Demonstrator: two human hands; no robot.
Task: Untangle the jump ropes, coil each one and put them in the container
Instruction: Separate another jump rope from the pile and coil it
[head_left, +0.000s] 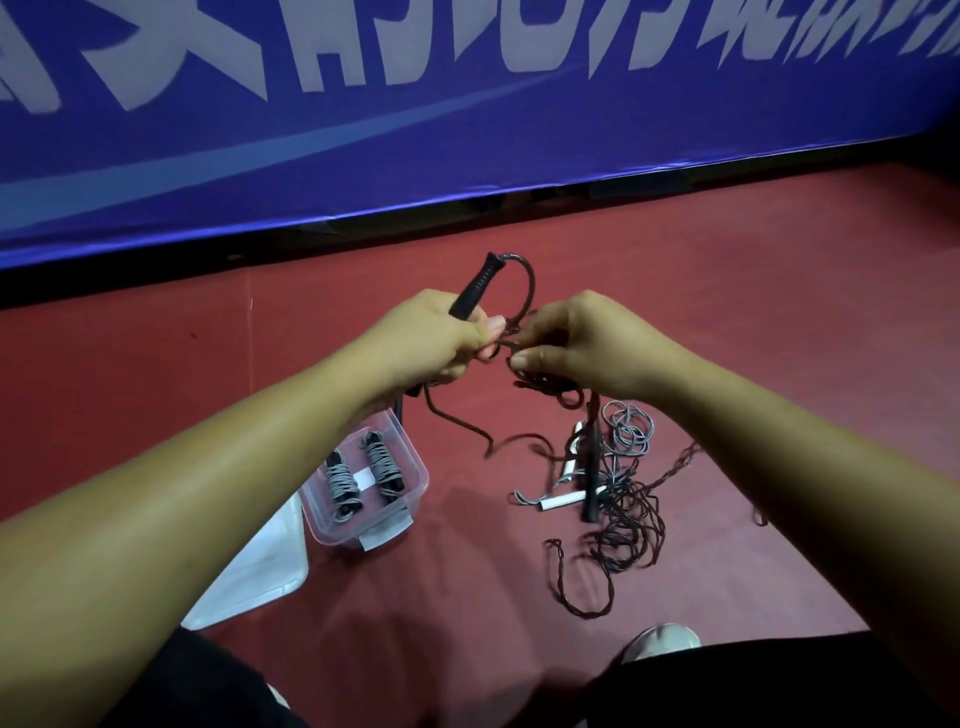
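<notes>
While the left hand (431, 338) grips a black handle (477, 287), the right hand (587, 343) pinches the dark rope (533, 283) above the floor (779, 312). Two coiled ropes (382, 463) lie in the clear container (422, 483).

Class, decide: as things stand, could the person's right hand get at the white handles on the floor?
Probably not yet: the right hand pinches the dark rope, so it is occupied. Otherwise the white handles lie uncovered on the floor below it, with a loose black handle lying among them.
</notes>
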